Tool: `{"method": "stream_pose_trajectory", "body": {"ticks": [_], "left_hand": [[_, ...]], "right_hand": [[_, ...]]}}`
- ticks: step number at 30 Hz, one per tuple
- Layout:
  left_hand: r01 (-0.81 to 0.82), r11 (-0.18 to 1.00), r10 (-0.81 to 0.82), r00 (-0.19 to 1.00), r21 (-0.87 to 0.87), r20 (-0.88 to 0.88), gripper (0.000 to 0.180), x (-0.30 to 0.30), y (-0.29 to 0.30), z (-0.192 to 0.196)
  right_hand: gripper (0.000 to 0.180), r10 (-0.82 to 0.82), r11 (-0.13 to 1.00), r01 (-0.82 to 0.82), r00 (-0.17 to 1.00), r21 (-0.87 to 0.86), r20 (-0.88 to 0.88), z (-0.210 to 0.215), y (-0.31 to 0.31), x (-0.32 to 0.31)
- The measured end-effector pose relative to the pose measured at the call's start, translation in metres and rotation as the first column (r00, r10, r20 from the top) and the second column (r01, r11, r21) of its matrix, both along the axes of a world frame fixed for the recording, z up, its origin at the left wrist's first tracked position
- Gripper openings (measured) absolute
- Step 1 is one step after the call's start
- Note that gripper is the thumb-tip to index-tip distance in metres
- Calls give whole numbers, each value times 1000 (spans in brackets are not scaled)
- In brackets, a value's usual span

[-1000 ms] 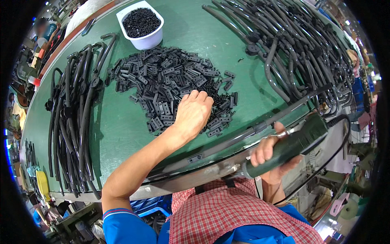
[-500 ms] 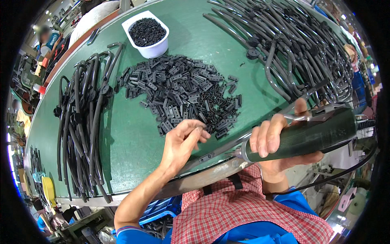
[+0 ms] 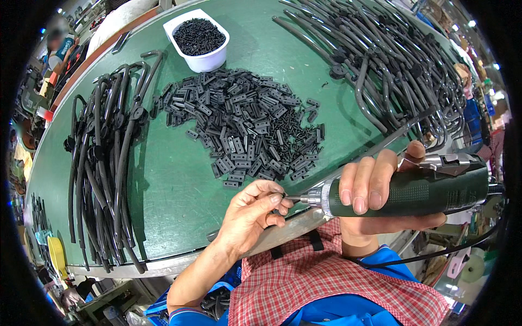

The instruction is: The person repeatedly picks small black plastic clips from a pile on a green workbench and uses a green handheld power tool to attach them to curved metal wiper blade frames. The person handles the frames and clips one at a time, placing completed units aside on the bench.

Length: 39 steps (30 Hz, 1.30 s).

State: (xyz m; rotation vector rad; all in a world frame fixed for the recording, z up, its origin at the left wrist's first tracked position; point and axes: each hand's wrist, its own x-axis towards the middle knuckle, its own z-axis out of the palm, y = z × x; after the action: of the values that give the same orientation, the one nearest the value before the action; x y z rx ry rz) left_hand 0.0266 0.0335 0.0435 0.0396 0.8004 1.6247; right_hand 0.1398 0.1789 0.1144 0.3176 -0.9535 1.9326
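My right hand is wrapped around a dark green electric screwdriver, its bit pointing left. The fingertips of my left hand pinch a small dark screw at the end of that bit. Behind both hands a dark metal tube lies along the near table edge, its middle largely hidden. Just beyond my left hand spreads a heap of small black two-holed plates, with loose dark screws on its right side.
A white tub full of small black pieces stands behind the heap. Bent dark tubes lie bundled at the left and piled at the far right of the green table. The screwdriver's black cable runs at lower right.
My left hand has moved from the heap's edge slightly nearer to me, to the bit's tip. The screwdriver has turned more level, its bit now meeting the left fingertips.
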Motion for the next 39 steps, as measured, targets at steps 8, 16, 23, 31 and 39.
{"method": "stream_pose_trajectory", "body": {"ticks": [8, 16, 23, 31, 39], "left_hand": [[83, 988, -105, 980, 133, 166, 16, 4, -5, -1], [-180, 969, -87, 401, -171, -912, 41, -7, -33, 6], [-1, 985, -166, -248, -171, -955, 29, -1, -41, -53], [1, 990, -134, -252, -138, -959, 28, -4, -41, -58], [-19, 997, -75, -222, -73, -972, 24, -4, -45, -69]], "right_hand": [[92, 71, 996, -73, 996, -42, -62, -2, 9, 8], [97, 77, 989, -79, 997, -127, -18, -12, 11, 17], [93, 197, 941, -249, 954, 229, 226, -25, -12, 1], [48, 136, 923, -254, 918, 288, 373, -28, -34, -13], [29, 285, 803, -456, 859, 383, 426, -46, -30, -34]]}}
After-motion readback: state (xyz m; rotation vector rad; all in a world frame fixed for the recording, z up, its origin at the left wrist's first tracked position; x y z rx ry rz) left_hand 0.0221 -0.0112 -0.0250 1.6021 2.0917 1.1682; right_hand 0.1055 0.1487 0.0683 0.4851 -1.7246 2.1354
